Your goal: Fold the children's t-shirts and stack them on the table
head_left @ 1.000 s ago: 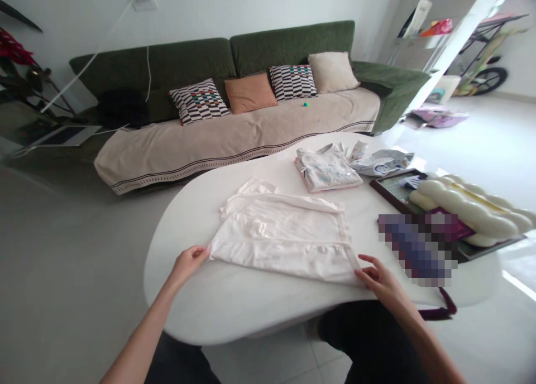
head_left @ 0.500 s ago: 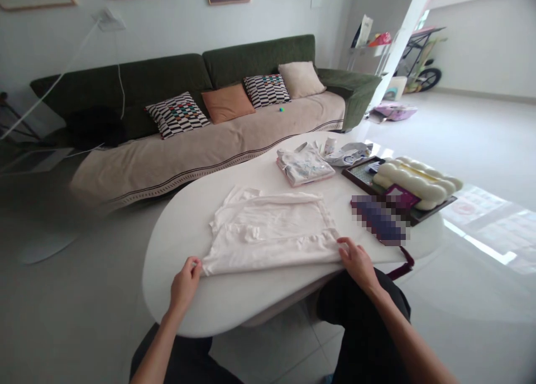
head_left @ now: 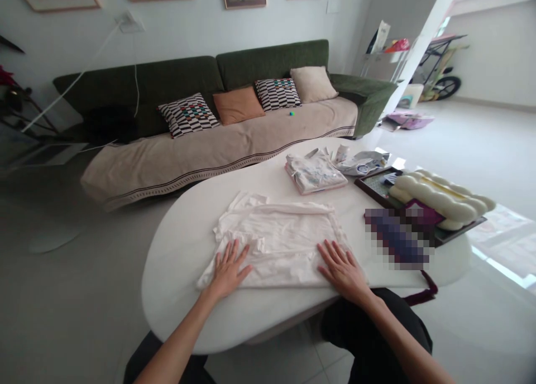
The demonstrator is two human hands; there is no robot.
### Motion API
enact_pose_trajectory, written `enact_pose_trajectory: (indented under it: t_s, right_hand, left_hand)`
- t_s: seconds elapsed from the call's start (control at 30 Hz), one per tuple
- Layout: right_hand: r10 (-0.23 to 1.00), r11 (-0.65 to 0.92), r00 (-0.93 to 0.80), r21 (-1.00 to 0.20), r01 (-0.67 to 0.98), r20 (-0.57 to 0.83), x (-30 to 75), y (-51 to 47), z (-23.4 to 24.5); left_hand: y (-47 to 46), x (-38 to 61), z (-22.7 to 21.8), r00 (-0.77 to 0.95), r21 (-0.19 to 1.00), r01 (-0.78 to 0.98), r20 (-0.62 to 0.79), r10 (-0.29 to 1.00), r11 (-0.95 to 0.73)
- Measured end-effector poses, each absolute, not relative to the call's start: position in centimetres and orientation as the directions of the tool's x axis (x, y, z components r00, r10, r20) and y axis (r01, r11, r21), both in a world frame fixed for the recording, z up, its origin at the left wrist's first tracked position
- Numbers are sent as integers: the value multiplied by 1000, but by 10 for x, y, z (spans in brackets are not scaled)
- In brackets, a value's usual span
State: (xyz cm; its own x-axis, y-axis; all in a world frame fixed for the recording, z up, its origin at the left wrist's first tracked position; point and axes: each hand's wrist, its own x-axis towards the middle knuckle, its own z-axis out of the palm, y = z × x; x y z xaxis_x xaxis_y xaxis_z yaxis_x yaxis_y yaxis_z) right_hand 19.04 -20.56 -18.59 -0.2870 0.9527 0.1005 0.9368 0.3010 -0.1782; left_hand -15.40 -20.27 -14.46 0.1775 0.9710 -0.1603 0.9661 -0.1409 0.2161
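Observation:
A white garment [head_left: 288, 233], with its near side folded inward, lies spread on the white table [head_left: 180, 311]. My left hand [head_left: 228, 269] rests flat on its near left part, fingers spread. Flat on the near right part is my right hand [head_left: 341, 267], its fingers also stretched out. Neither hand grips the cloth. Beyond the garment sits a stack of folded clothes [head_left: 314, 171], light-coloured with a pale print on top.
At the table's right stands a dark tray [head_left: 368, 191] with a cream puffy tissue cover [head_left: 444, 197]. Nearer lies a blurred dark item [head_left: 396, 236] with a maroon strap [head_left: 425, 294]. A crumpled plastic bag [head_left: 364, 163] and small white bottle [head_left: 342, 153] are behind. A green sofa [head_left: 146, 82] lines the wall.
Both hands have let go of the garment's near corners and moved inward, now pressing flat on the cloth. The view has shifted slightly.

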Motion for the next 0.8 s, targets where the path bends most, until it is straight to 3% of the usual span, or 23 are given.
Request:
enact_pose_trajectory:
  t_s: [0.1, 0.17, 0.23, 0.4, 0.63, 0.8]
  right_hand:
    - [945, 325, -319, -323, 889, 74, 209, -185, -175]
    - [957, 289, -276, -422, 859, 92, 225, -158, -160]
    - [986, 168, -149, -489, 856, 78, 241, -122, -145]
    - [978, -207, 154, -610, 765, -139, 260, -40, -133]
    - [942, -327, 143, -728, 603, -304, 254, 3, -151]
    - [927, -376, 120, -884, 278, -356, 251, 22, -145]
  left_hand:
    - [-179, -171, -131, 228, 347, 929, -261, 938, -130]
    - [-146, -186, -119, 217, 459, 884, -243, 945, -85]
    - [-104, -198, -112, 149, 524, 851, -174, 974, -36]
    - [-4, -205, -123, -176, 563, 799, -117, 977, 211]
    - [57, -189, -152, -272, 642, 700, -164, 948, 312]
    - [71, -184, -144, -182, 740, 552, -343, 921, 385]
